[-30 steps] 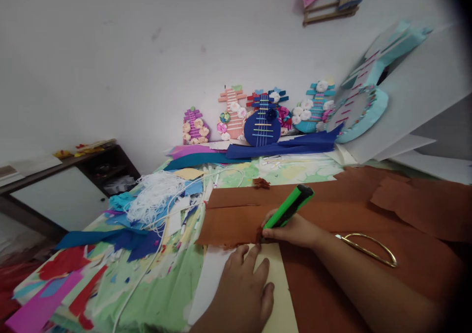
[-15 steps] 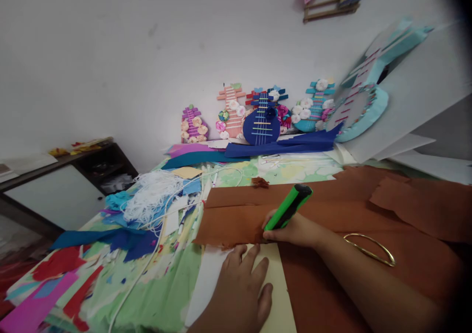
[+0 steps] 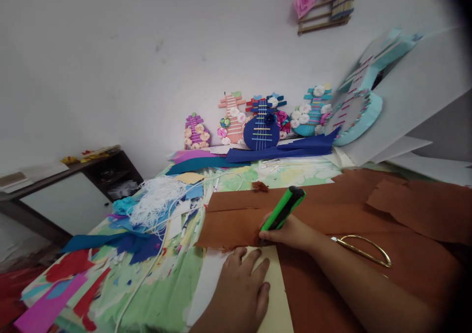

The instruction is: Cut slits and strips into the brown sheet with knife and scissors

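My right hand (image 3: 287, 232) is closed around a green and black electric tool like a marker-shaped cutter (image 3: 282, 209), its lower end at the near edge of the brown sheet (image 3: 232, 222). The tool's tip is hidden by my fingers. My left hand (image 3: 241, 286) lies with fingers spread on a pale yellow sheet (image 3: 276, 284) and a white sheet (image 3: 209, 276), its fingertips beside the brown edge. Gold-handled scissors (image 3: 365, 249) rest on the brown material, partly behind my right forearm.
White string (image 3: 157, 203) lies piled at the left, near blue, red (image 3: 70, 265) and pink scraps. Decorated paper instruments (image 3: 261, 126) stand along the wall. A low cabinet (image 3: 70, 210) is beyond the table's left side.
My right hand and the green tool have shifted slightly left. The view has moved a little, and more of the scissors shows. My left hand stays nearly in place.
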